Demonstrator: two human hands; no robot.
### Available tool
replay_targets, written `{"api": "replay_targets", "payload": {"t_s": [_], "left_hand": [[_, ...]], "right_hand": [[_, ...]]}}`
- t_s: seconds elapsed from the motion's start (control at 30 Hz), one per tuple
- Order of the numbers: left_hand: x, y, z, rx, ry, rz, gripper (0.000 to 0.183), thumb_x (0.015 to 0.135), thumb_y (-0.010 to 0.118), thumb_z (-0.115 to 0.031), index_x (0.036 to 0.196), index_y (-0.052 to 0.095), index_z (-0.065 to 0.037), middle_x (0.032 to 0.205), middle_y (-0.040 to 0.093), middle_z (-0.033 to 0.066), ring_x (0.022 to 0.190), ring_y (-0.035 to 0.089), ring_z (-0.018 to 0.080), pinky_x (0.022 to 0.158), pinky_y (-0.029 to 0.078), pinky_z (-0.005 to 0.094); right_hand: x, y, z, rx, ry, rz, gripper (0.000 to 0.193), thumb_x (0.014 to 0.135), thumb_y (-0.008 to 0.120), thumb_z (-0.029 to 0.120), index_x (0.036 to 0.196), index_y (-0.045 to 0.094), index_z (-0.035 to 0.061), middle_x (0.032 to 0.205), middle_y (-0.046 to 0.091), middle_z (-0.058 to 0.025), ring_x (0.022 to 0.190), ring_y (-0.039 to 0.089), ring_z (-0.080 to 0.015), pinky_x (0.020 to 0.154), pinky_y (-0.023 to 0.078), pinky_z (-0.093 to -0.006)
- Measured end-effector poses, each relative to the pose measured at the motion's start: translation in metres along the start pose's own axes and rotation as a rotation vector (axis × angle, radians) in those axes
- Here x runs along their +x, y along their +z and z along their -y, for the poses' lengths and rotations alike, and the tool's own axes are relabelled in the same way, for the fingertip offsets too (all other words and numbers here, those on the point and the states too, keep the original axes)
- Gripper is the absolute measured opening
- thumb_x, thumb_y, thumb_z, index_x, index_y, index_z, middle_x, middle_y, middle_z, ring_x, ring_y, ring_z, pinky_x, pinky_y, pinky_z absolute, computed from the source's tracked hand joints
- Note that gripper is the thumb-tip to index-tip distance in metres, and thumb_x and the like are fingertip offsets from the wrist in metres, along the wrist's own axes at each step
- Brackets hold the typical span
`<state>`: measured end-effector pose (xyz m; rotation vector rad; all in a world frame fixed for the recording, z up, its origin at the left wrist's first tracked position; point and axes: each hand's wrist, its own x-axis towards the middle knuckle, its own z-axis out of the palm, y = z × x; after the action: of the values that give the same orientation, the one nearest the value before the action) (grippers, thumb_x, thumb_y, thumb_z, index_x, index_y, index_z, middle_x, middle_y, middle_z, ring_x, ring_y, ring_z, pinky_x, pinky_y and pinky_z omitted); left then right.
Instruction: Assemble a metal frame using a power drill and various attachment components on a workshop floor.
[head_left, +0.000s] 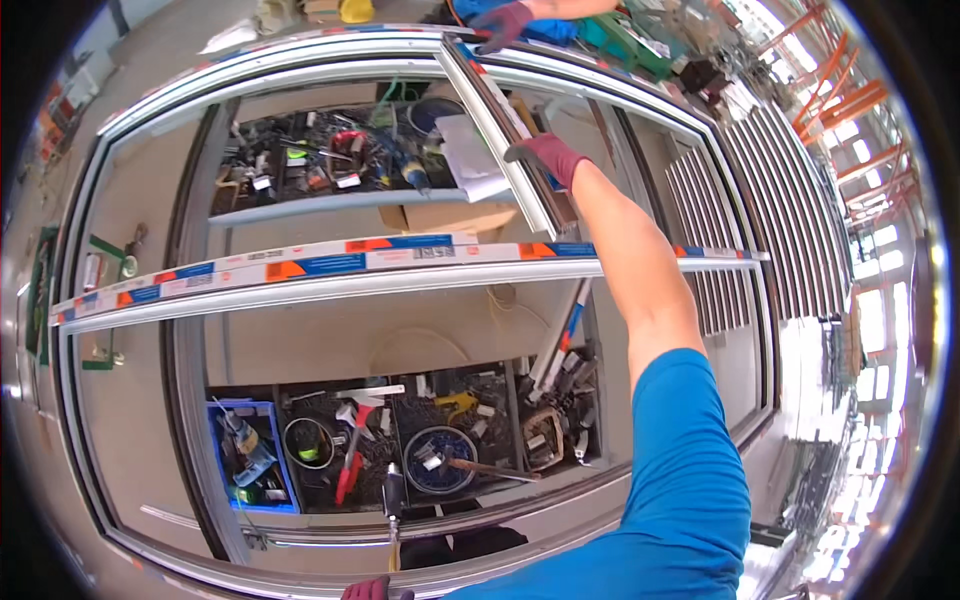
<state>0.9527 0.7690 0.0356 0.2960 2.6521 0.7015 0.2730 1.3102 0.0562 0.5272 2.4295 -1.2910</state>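
Observation:
A large aluminium window frame lies in front of me, its middle bar covered with blue, orange and white tape. Across its far half slants a short aluminium profile, running from the far edge towards the middle bar. My right hand, in a maroon glove, reaches far forward with its fingers wrapped round this profile. A co-worker's gloved hand is by the profile's far end. At the bottom edge shows part of my left hand, its gloved fingers curled at the near side of the frame. What they grip is hidden.
Below the frame are trays of loose hardware and tools, with a blue crate holding a drill, a red-handled tool and a round blue bowl. A driver stands near the front. Stacked profiles lie at the right.

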Motion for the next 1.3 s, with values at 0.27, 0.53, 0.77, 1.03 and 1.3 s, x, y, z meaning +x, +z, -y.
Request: {"api": "replay_targets", "payload": {"t_s": [0.27,0.53,0.77,1.03,1.3], "left_hand": [[0.016,0.003,0.000,0.020,-0.033,0.064,0.058,0.079,0.083,-0.044,0.127,0.068,-0.014,0.106,0.071,0.0152,0.093,0.069,0.0383,0.080,0.057,0.0495],[0.004,0.013,0.008,0.022,-0.010,0.045,0.058,0.079,0.084,-0.046,0.125,0.068,-0.015,0.107,0.070,0.0142,0.094,0.069,0.0373,0.082,0.057,0.0490],[0.025,0.000,0.001,0.020,0.057,0.010,0.055,0.082,0.081,-0.049,0.123,0.070,-0.013,0.105,0.071,0.0127,0.093,0.069,0.0345,0.081,0.057,0.0469],[0.009,-0.004,-0.002,0.026,-0.032,0.043,0.053,0.085,0.079,-0.049,0.122,0.069,-0.013,0.105,0.072,0.0129,0.094,0.070,0.0354,0.082,0.057,0.0475],[0.007,0.004,-0.006,-0.022,-0.027,0.019,0.055,0.078,0.082,-0.045,0.114,0.067,-0.006,0.099,0.070,0.0145,0.090,0.068,0.0367,0.081,0.052,0.0496]], "right_hand": [[0.011,0.013,-0.056,0.011,-0.125,-0.023,0.065,0.078,0.079,0.059,0.122,0.077,0.0112,0.107,0.076,-0.0107,0.088,0.072,-0.0306,0.077,0.055,-0.0498],[0.009,-0.047,-0.119,0.424,-0.092,0.043,0.087,0.086,0.055,0.084,0.151,0.055,0.0263,0.142,0.061,-0.0107,0.129,0.057,-0.0268,0.096,0.049,-0.0559],[0.008,-0.052,-0.144,0.617,-0.078,-0.059,0.098,0.088,0.053,0.085,0.156,0.050,0.0157,0.148,0.060,-0.0082,0.125,0.058,-0.0231,0.104,0.043,-0.0422],[-0.024,0.098,-0.024,0.317,0.262,-0.097,0.091,0.090,0.057,0.080,0.144,0.059,0.0077,0.130,0.067,-0.0173,0.118,0.060,-0.0284,0.100,0.046,-0.0430],[-0.052,0.123,-0.010,-0.026,0.139,0.057,0.059,0.088,0.072,0.048,0.122,0.070,-0.0005,0.112,0.071,-0.0151,0.099,0.065,-0.0247,0.092,0.049,-0.0397]]}}
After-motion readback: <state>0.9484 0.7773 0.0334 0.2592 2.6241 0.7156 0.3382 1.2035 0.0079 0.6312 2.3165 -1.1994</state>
